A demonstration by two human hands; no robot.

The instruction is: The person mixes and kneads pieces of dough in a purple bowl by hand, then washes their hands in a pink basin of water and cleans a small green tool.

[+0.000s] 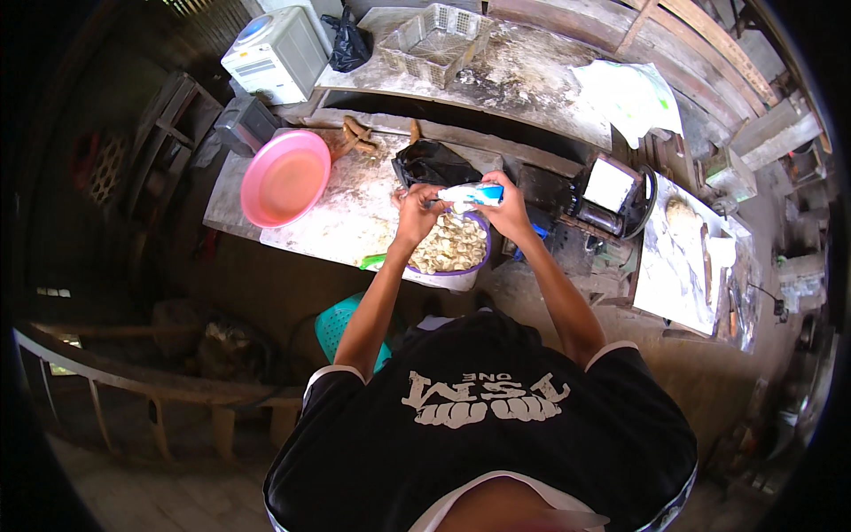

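Note:
A small white and blue packet (472, 192) is held up between my hands. My left hand (418, 211) pinches its left end, and my right hand (505, 204) grips the right end with the fingers closed. Just below them sits a purple-rimmed basin (487, 253), filled with pale sliced pieces (449, 244). Behind my hands lies a crumpled black plastic bag (430, 164). A bright green object (372, 262) rests at the table's near edge, close to my left forearm; its kind is unclear.
On the table's left stands a pink basin (251, 191) of cloudy liquid, with brown roots (356, 135) beside it. Farther back are a white boxy appliance (279, 62) and a plastic crate (434, 44). A dark machine (612, 195) stands right; a teal stool (332, 332) is below.

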